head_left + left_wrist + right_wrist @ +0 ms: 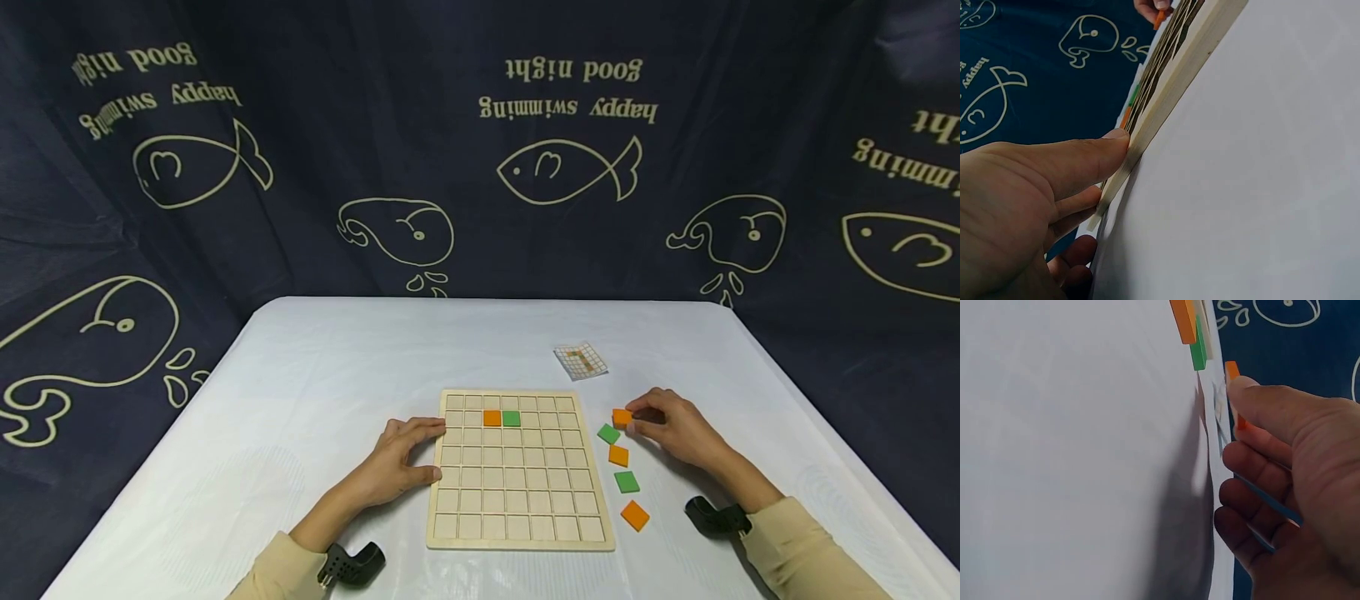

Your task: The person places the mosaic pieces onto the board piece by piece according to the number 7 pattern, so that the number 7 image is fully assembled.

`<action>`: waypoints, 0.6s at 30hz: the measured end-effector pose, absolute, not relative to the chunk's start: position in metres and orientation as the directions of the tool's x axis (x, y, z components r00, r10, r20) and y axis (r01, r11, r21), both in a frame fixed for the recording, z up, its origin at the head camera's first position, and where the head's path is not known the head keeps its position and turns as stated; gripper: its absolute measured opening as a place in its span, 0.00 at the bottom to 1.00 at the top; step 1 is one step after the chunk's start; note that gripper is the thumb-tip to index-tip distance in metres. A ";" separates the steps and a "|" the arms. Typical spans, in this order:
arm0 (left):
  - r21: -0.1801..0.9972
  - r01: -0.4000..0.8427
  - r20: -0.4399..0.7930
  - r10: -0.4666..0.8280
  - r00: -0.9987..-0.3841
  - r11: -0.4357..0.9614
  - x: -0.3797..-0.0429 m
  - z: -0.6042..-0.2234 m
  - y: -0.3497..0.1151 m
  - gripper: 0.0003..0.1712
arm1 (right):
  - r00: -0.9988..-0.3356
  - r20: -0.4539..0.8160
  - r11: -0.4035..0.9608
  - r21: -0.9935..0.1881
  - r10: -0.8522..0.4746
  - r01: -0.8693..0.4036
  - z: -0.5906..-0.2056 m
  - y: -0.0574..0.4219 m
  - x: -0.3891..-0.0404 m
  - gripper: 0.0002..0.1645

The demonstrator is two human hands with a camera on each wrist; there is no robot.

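Note:
In the head view, my right hand (678, 429) pinches an orange square tile (622, 418) to the right of the board; the right wrist view shows this tile (1231, 370) on edge between thumb and fingers. A pale wooden grid board (517, 547) lies flat at the table's middle. Against its left edge rest the spread thumb and fingers of my left hand (386, 471). Side by side in the board's second row from the far edge sit an orange tile (492, 418) and a green tile (511, 418).
Near my right hand lie a green tile (608, 433), an orange tile (618, 456), another green tile (627, 482) and another orange tile (635, 515). A small printed pattern card (581, 362) lies beyond the board's far right corner, on the white table cover (337, 358).

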State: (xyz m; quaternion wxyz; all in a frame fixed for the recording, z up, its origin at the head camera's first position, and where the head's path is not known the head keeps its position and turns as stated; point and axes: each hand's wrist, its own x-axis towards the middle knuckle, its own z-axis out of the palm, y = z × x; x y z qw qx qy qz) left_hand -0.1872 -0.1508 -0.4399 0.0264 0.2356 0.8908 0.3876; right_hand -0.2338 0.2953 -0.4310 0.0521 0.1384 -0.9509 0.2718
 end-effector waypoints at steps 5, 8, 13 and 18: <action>0.703 0.402 0.137 0.443 -0.886 0.587 -0.187 -0.440 -0.151 0.34 | -0.955 0.186 0.817 -0.496 -0.231 -0.295 -0.427 0.290 -0.232 0.14; 0.700 0.405 0.142 0.442 -0.886 0.588 -0.187 -0.440 -0.151 0.34 | -0.952 0.198 0.815 -0.495 -0.232 -0.302 -0.422 0.285 -0.230 0.14; 0.700 0.407 0.145 0.441 -0.886 0.587 -0.187 -0.441 -0.151 0.34 | -0.943 0.217 0.806 -0.492 -0.251 -0.328 -0.416 0.273 -0.226 0.14; 0.699 0.407 0.145 0.440 -0.886 0.588 -0.188 -0.440 -0.151 0.34 | -0.934 0.226 0.792 -0.496 -0.276 -0.355 -0.412 0.261 -0.224 0.14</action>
